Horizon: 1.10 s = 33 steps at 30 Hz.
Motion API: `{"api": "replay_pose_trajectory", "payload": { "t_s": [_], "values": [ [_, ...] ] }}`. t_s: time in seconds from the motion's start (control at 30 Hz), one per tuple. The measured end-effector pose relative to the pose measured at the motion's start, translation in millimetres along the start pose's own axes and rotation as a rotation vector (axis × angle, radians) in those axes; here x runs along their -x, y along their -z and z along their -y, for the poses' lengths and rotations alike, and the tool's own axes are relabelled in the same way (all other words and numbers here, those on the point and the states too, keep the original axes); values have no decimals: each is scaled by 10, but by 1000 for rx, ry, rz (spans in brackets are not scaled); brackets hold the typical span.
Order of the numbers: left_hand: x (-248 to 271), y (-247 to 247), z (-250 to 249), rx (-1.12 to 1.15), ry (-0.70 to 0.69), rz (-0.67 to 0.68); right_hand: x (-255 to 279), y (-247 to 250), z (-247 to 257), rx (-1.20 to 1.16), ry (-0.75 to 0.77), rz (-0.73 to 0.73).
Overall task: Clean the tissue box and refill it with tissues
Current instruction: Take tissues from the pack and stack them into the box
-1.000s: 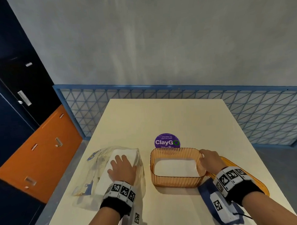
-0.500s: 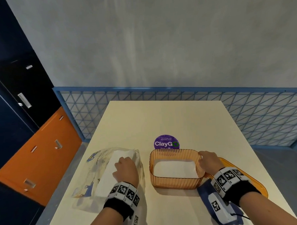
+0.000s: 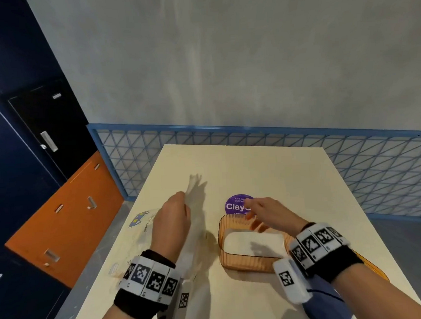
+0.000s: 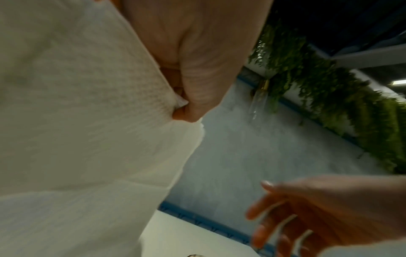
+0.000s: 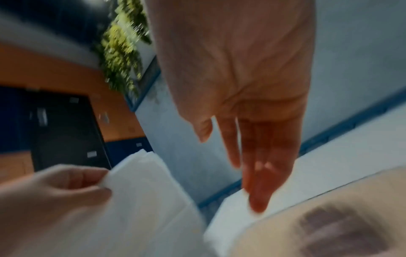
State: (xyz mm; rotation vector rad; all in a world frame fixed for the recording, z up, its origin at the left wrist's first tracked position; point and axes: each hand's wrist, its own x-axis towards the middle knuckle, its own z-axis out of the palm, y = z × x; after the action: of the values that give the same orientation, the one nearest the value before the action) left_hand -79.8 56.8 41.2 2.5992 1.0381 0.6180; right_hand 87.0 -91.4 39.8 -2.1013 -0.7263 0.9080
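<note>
From the head view, the left hand (image 3: 172, 219) has lifted off the plastic pack, now pinching a tissue (image 3: 194, 208) raised above the worktop (image 3: 265, 171), while the right hand (image 3: 262, 211) has let go of the orange tissue box (image 3: 245, 264) and hovers over it, fingers relaxed; the left wrist view confirms the pinch; the right wrist view shows loose fingers, so refilling has likely begun

We see a purple sticker (image 3: 235, 205) on the table (image 3: 265, 171), blue railing (image 3: 228, 139) behind, lockers (image 3: 35, 143) left.
</note>
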Motion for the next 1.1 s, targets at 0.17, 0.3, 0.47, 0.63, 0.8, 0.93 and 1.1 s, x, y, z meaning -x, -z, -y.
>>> {"api": "replay_pose_trajectory", "payload": {
  "t_s": [0.17, 0.3, 0.47, 0.63, 0.8, 0.93, 1.1],
  "values": [
    [140, 10, -124, 70, -281, -25, -101, -195, 385, -632, -151, 443],
    [305, -109, -19, 13, -469, 18, -85, -173, 547, -680, -91, 429],
    [428, -231, 151, 135, -415, -98, -101, -197, 564, -442, 74, 283],
    [351, -134, 291, 793, 249, -173, -67, -184, 504, -376, 202, 277],
    [161, -44, 541, 1352, 511, 98, -61, -280, 438, -429, 246, 300],
    [149, 37, 578, 1210, 437, 134, -109, -377, 347, -441, 252, 228],
    [182, 113, 600, 1055, 282, 64, -132, -502, 307, -400, 312, 70]
  ]
}}
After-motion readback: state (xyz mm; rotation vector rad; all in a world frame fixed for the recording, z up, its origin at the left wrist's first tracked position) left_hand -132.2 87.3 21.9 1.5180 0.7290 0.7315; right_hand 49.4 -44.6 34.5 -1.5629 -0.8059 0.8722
